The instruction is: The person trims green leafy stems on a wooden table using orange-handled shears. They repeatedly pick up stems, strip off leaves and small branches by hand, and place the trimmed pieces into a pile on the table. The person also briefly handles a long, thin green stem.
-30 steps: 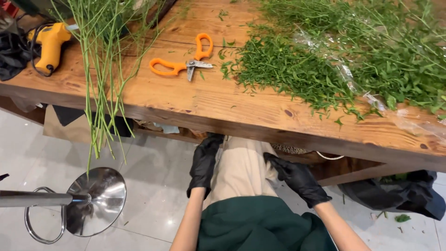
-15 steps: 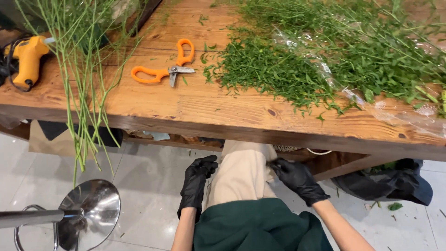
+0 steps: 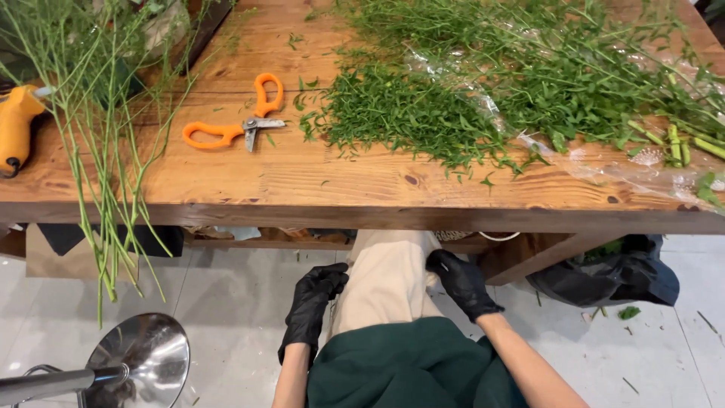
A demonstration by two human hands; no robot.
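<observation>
Low in the frame, below the wooden table edge (image 3: 362, 215): left hand in black glove (image 3: 311, 310) and right hand in black glove (image 3: 461, 283), fingers loosely curled, pressed flat to either side of the beige trouser leg (image 3: 389, 279), gripping nothing. Soft, light cloth, probably easy to pinch anywhere. Orange-handled scissors (image 3: 234, 125) untouched at upper left.

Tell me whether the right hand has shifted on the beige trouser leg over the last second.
Yes. The right hand has slid up the beige trouser leg, towards the wooden table's front edge; earlier it lay lower, nearer the green apron.
</observation>
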